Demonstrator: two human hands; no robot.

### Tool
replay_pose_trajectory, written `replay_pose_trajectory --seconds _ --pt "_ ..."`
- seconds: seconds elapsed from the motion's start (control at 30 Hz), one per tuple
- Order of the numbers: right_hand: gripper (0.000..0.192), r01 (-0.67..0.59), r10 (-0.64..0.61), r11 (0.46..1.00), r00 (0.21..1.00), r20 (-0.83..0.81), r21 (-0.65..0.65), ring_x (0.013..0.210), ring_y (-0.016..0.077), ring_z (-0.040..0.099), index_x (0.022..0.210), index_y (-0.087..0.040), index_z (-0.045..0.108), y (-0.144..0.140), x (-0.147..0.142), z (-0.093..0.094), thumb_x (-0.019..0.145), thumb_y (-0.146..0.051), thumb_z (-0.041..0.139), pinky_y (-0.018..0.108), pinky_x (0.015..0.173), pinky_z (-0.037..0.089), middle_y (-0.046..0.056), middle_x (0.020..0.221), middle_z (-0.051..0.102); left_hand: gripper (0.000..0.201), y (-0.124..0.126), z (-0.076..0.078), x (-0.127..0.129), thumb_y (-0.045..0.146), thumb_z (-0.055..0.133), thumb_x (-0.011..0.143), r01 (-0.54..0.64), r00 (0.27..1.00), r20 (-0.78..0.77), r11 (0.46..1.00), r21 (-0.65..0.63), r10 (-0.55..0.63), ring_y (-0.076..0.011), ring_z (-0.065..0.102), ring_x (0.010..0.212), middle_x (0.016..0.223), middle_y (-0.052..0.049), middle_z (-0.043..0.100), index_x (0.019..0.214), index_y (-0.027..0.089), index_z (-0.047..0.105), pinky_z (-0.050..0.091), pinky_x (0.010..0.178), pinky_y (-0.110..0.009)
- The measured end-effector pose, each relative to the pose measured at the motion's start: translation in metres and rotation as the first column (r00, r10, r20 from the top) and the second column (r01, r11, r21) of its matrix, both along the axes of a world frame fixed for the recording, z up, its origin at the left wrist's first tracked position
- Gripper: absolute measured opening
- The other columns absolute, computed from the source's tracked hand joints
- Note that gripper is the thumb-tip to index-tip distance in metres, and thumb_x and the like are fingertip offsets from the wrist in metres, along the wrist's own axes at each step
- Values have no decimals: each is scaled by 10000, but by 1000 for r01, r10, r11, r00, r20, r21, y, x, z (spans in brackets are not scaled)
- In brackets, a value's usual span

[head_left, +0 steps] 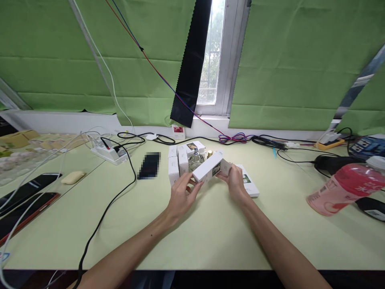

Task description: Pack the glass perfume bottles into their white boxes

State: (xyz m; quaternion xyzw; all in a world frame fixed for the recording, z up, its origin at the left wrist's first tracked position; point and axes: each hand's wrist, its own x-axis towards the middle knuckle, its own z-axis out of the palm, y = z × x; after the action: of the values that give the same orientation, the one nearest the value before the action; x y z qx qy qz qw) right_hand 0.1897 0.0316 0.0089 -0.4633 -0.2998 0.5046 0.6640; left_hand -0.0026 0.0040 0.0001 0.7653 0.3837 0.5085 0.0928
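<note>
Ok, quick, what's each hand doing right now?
Left hand: closed on the near end of the white box, held above the table.
Right hand: closed on the same box's far end, at its open flap.

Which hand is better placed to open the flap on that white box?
Probably the right hand: its fingers sit at the box's flap end, while the left hand grips the other end and steadies it.

You are looking at a pixelated dark patch (148, 165) whose contents cannot be read. Your right hand (234, 182) is hiding the white box's (209, 166) open end. The pink bottle (345, 188) is blurring near the right edge.
</note>
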Motion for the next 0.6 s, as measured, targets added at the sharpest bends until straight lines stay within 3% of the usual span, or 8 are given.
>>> replay_pose_trajectory --seconds 0.37,0.6 --pt "99 -8 8 1000 1000 -10 7 685 209 683 684 -223 539 0 0 1 711 -308 496 336 620 597 16 737 690 218 0 -1 1 313 603 962 3 1000 16 1000 -16 -3 -138 671 757 900 -52 685 1123 172 643 567 524 -189" --pt "150 46 -47 998 999 26 40 607 166 644 707 -217 585 -3 1 8 715 -332 488 318 637 576 -21 710 653 367 2 -2 -1 367 609 943 66 997 -18 967 -246 -73 -190 703 888 1116 -83 723 1271 208 576 586 564 -229"
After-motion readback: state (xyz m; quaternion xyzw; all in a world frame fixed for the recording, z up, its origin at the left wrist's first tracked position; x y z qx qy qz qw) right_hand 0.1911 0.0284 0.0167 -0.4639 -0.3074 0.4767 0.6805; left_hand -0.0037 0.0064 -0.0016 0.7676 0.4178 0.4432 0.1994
